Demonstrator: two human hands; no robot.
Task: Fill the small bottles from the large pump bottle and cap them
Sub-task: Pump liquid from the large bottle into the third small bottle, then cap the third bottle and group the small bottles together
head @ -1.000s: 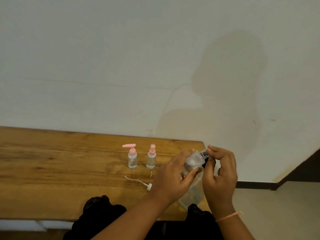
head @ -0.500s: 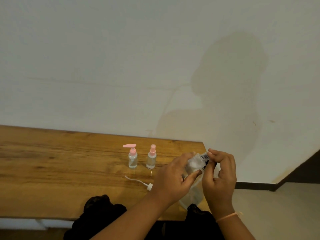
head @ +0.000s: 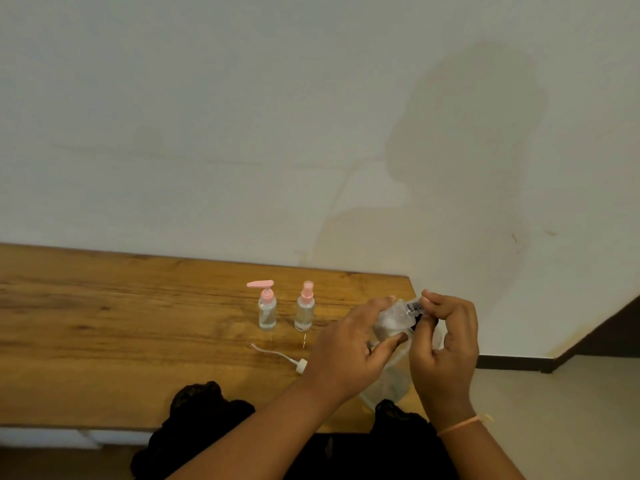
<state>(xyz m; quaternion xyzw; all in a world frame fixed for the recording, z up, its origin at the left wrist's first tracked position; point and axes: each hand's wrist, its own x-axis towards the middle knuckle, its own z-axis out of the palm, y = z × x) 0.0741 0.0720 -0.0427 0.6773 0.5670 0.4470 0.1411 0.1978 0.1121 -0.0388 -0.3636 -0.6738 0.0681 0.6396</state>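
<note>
Two small clear bottles stand upright mid-table: one with a pink pump head (head: 267, 308), one with a pink spray cap (head: 305, 308). At the table's right end my left hand (head: 349, 351) grips a small clear bottle (head: 393, 318) with a barcode label, tilted in the air. My right hand (head: 445, 344) pinches that bottle's labelled end between thumb and fingertips. Just below and behind my hands stands a larger clear bottle (head: 389, 388), mostly hidden. A white pump cap with its thin tube (head: 300, 366) lies flat on the wood.
The wooden table (head: 121, 341) runs left along a white wall; its right end (head: 410, 278) is beside my hands, with floor beyond. Dark cloth (head: 204, 407) covers my lap at the table's near edge.
Both hands with the held bottle have dropped slightly and my right fingertips have shifted on its labelled end. The bottles and the cap on the table have not moved.
</note>
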